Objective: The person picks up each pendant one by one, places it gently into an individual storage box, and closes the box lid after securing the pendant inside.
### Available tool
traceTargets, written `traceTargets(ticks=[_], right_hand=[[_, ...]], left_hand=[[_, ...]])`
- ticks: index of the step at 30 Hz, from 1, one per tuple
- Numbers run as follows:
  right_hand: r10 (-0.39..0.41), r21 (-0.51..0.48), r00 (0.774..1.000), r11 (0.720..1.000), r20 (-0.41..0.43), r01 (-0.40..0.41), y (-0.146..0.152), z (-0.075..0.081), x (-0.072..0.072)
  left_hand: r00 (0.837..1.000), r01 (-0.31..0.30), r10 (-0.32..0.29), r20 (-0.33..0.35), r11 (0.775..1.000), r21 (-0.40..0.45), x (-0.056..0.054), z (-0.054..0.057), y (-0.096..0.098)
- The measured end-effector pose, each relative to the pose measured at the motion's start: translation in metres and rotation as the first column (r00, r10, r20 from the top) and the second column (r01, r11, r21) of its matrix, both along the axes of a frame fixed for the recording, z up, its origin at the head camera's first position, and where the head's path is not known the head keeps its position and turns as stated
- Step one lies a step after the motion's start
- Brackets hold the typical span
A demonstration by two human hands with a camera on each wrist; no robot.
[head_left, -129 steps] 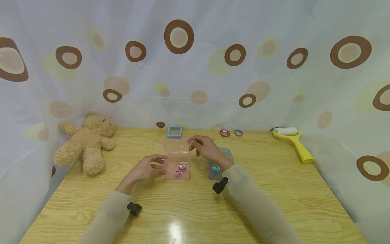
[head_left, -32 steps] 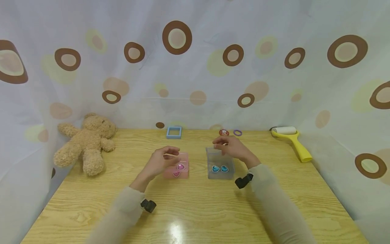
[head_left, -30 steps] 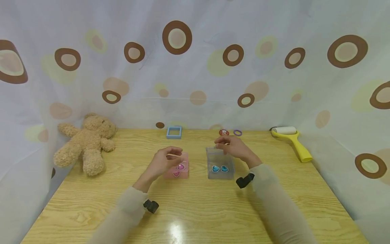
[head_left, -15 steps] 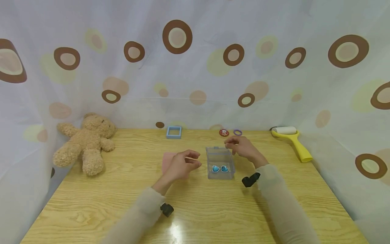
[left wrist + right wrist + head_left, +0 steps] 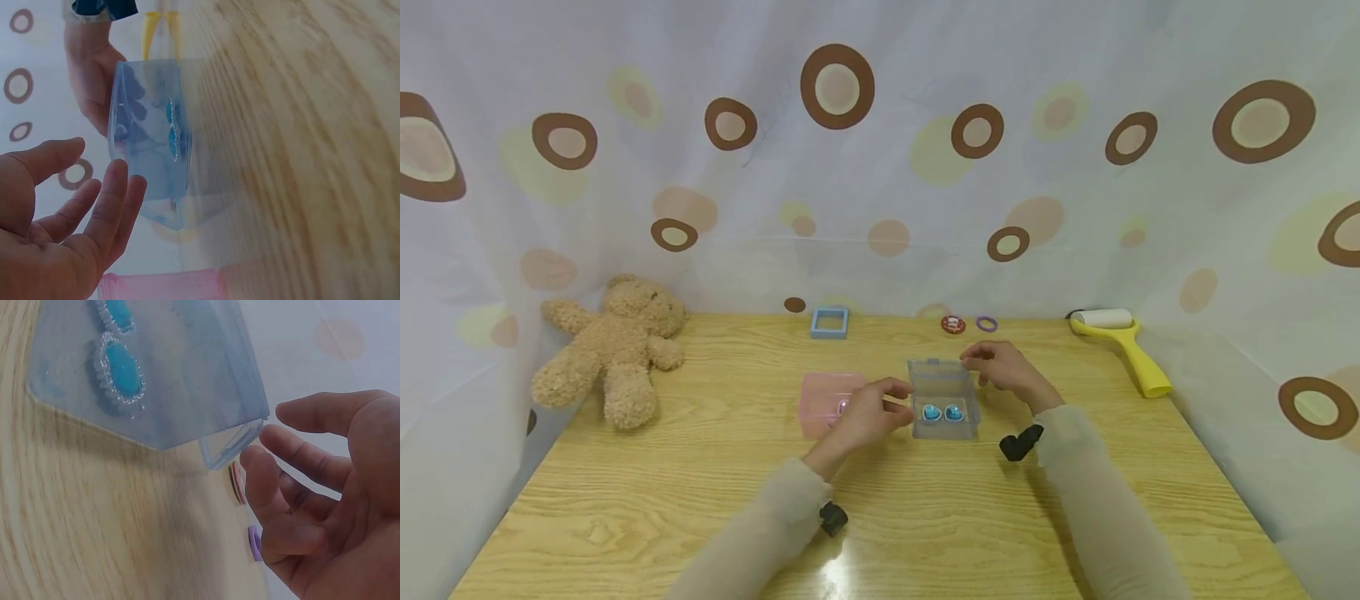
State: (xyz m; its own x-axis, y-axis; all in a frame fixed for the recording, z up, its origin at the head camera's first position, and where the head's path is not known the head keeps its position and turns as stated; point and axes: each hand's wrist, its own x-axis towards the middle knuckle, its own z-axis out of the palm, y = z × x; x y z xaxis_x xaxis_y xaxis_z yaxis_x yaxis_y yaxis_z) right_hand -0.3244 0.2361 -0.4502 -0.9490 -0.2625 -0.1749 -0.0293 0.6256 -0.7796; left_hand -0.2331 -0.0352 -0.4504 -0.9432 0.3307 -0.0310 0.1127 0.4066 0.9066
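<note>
A grey-blue clear plastic box (image 5: 943, 430) stands mid-table with its lid (image 5: 942, 377) apparently raised at the back. Inside lie two blue heart-shaped gems (image 5: 932, 413) with beaded rims, also visible in both wrist views. My right hand (image 5: 350, 481) has its thumb and fingertips right at a back corner of this box; whether they touch cannot be told. To the left of the box, my left hand (image 5: 868, 412) holds nothing, its fingers spread and loosely bent. Partly behind that hand sits a pink clear box (image 5: 820, 406) with pink heart gems (image 5: 842, 406) showing through.
A teddy bear (image 5: 625, 346) lies at the back left. Along the rear edge are a light-blue square frame (image 5: 829, 334), a red round disc (image 5: 953, 324) and a purple ring (image 5: 987, 323). A yellow-handled roller (image 5: 1138, 358) lies at the far right.
The pink box's lid, folded back at first, is now down. My left hand has moved right, toward the grey-blue box. My right hand left the pink box for the grey-blue one's right corner.
</note>
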Motion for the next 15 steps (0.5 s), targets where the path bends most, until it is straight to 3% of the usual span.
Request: traceTargets(ticks=[15], right_hand=[[0.020,0.012,0.999,1.000,0.040,-0.021,0.0041,-0.0076,-0.0002]], left_hand=[[0.999,0.016,-0.020,-0.047,0.997,-0.079,0.0021,-0.0054,0.0112]])
